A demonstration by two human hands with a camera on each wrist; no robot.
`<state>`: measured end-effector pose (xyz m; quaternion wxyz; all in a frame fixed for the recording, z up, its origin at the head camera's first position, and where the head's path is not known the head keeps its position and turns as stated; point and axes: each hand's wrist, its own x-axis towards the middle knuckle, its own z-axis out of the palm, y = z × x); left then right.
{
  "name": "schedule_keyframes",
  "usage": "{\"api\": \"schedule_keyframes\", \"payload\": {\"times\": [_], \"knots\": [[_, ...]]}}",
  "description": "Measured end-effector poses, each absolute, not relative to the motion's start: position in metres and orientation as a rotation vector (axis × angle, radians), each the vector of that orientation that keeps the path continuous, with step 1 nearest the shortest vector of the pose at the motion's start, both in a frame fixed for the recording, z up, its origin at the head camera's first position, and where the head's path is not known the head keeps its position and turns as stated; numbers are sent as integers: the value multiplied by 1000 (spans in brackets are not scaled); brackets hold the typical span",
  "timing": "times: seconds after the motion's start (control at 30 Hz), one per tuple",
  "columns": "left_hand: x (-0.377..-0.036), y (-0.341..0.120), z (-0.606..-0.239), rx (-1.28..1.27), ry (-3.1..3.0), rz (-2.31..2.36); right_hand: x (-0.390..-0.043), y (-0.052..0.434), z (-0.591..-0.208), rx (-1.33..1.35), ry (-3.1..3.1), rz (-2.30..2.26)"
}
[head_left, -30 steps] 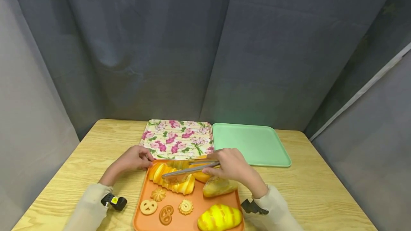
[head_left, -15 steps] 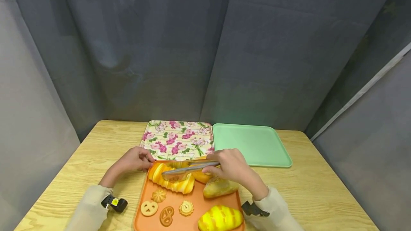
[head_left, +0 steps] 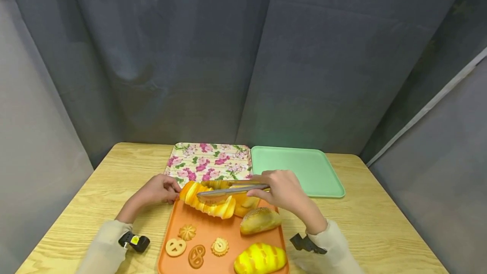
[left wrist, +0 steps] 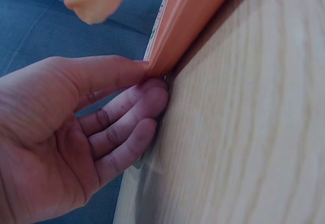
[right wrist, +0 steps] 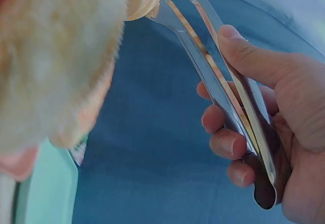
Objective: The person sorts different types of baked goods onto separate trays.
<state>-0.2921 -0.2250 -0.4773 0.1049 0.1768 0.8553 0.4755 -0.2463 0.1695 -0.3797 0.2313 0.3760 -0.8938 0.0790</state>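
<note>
My left hand (head_left: 161, 188) pinches the far left corner of the orange tray (head_left: 205, 234); the left wrist view shows the thumb on top of the rim and curled fingers underneath. Metal tongs (right wrist: 247, 97) are held in my right hand (head_left: 283, 189), thumb on one arm, fingers around the other. Between the tongs' tips is a ridged golden croissant-like bread (head_left: 218, 209), raised over the tray's far end. Just right of it sits an orange bun (head_left: 243, 207), partly hidden by the tongs. Nearer me lies a dusted oval bread roll (head_left: 260, 221).
Several cookies, including a pale pretzel cookie (head_left: 176, 247) and a brown pretzel cookie (head_left: 196, 256), lie on the orange tray's left half. A yellow scored bread (head_left: 260, 259) is at its near right. Behind stand a floral tray (head_left: 203, 160) and a green tray (head_left: 296, 170).
The tongs, with the ridged bread between their tips, have risen and shifted slightly right and away from me. My left hand stays at the tray corner.
</note>
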Motion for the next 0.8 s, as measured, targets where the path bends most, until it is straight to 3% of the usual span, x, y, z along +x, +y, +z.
{"api": "schedule_keyframes", "payload": {"times": [0.33, 0.8], "knots": [[-293, -227, -479, 548, 2513, 1400, -254, 214, -359, 872, -2433, 347], [-294, -228, -481, 541, 2524, 1375, -259, 301, -341, 428, -2353, 215]]}}
